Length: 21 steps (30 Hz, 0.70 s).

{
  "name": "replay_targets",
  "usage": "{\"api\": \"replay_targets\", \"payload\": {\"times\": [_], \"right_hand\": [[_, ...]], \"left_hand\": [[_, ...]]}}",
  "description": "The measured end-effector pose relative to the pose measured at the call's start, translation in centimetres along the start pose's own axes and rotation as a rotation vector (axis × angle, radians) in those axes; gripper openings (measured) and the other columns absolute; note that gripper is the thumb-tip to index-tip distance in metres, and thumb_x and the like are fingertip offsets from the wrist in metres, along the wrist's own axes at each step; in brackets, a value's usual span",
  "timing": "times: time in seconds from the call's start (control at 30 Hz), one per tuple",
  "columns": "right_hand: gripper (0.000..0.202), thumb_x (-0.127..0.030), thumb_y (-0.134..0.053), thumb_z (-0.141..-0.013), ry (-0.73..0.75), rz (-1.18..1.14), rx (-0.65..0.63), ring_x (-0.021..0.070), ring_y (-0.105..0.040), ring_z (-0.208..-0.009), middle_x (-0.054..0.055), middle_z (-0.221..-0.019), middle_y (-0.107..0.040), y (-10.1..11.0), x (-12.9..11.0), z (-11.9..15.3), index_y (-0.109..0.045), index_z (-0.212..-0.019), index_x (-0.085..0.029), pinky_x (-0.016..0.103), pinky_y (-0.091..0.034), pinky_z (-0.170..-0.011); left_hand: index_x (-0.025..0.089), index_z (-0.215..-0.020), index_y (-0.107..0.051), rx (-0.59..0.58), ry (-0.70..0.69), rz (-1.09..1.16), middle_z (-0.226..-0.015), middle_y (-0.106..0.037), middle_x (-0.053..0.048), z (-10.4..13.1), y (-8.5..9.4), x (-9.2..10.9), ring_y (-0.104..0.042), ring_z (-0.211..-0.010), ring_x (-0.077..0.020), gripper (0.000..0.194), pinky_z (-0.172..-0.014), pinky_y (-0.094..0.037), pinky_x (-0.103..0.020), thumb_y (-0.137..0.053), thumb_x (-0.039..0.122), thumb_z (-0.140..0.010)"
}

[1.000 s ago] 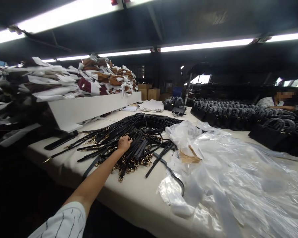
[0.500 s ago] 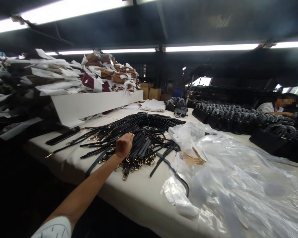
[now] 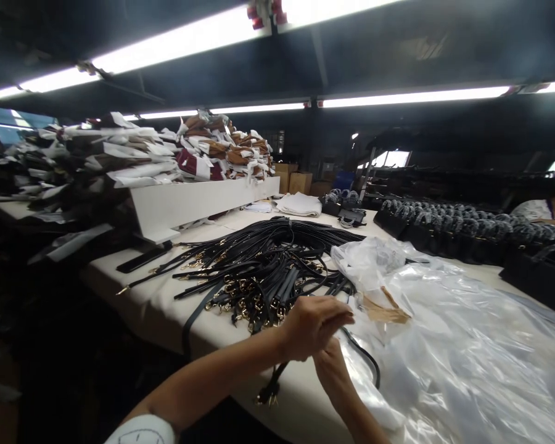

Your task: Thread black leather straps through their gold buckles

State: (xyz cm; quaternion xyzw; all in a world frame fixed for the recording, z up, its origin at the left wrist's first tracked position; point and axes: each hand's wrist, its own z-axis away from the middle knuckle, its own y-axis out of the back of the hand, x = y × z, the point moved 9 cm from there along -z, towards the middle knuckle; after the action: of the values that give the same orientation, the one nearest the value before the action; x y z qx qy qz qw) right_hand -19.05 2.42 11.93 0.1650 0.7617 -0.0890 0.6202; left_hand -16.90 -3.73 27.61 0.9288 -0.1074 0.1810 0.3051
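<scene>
1. Crossing in front of the right hand [image 3: 330, 364] in the head view, the left hand [image 3: 312, 327] is overlapping it above the near edge of the table [image 3: 161, 308].
2. The left fingers are lying close together and bending toward the right; whether they are gripping anything, I cannot tell.
3. The right fingers are mostly hiding behind the left hand, so I cannot tell whether they are grasping or loose.
4. A dark strap end with gold-coloured clasps [image 3: 269, 393] is hanging just below the left forearm; its upper part is disappearing behind that arm.
5. The pile of black straps [image 3: 271, 256] is spreading across the table just beyond the hands, with many gold-coloured buckles showing along its near side.
6. A loose dark strap [image 3: 369, 356] is curving to the right of the hands, beside the clear plastic sheeting [image 3: 467, 345].
7. A torn brown piece [image 3: 383, 312] is resting on that sheeting.
8. A folded white cloth [image 3: 300, 205] is lying behind the pile, while rows of dark handbags [image 3: 444, 231] are standing farther right.
9. At the far right, another person [image 3: 534, 209] is appearing behind the handbags.
</scene>
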Motion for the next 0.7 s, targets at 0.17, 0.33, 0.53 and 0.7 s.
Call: {"api": "replay_targets", "payload": {"times": [0.17, 0.33, 0.53, 0.7], "right_hand": [[0.053, -0.067, -0.055, -0.079, -0.134, -0.132, 0.069, 0.0080, -0.044, -0.037, 0.005, -0.070, -0.065, 1.9, 5.4, 0.1, -0.061, -0.085, -0.015, 0.022, -0.031, -0.038], [0.052, -0.066, -0.048, -0.084, -0.176, -0.056, 0.024, 0.0061, -0.037, -0.034, 0.002, -0.067, -0.062, 1.7, 7.1, 0.0, -0.058, -0.088, -0.016, 0.021, -0.022, -0.035], [0.046, -0.061, -0.049, -0.086, -0.193, 0.032, -0.003, 0.0072, -0.041, -0.037, 0.001, -0.068, -0.061, 1.1, 6.9, 0.0, -0.058, -0.090, -0.017, 0.021, -0.029, -0.036], [0.043, -0.058, -0.054, -0.085, -0.176, 0.111, -0.010, 0.0089, -0.042, -0.040, 0.000, -0.061, -0.059, 1.2, 5.9, 0.1, -0.061, -0.087, -0.015, 0.022, -0.032, -0.039]], "left_hand": [[0.018, -0.093, -0.069, 0.227, 0.452, -0.296, -0.092, -0.072, -0.007, -0.5, 8.3, -15.1, -0.067, -0.086, -0.0179, 0.026, -0.081, -0.053, -0.030, -0.046, 0.030, -0.093], [0.015, -0.078, -0.065, 0.420, 0.693, -0.486, -0.082, -0.066, -0.011, 3.2, 14.8, -25.8, -0.063, -0.088, -0.0261, 0.014, -0.087, -0.050, -0.042, -0.053, 0.020, -0.083], [0.018, -0.091, -0.061, 0.426, 0.660, -0.656, -0.104, -0.065, -0.011, 11.1, 12.0, -24.5, -0.056, -0.105, -0.0236, 0.028, -0.099, -0.042, -0.038, -0.037, 0.030, -0.095], [0.017, -0.095, -0.060, 0.323, 0.591, -0.746, -0.115, -0.062, -0.012, 12.1, 8.9, -23.4, -0.051, -0.114, -0.0243, 0.027, -0.104, -0.037, -0.040, -0.036, 0.028, -0.096]]}}
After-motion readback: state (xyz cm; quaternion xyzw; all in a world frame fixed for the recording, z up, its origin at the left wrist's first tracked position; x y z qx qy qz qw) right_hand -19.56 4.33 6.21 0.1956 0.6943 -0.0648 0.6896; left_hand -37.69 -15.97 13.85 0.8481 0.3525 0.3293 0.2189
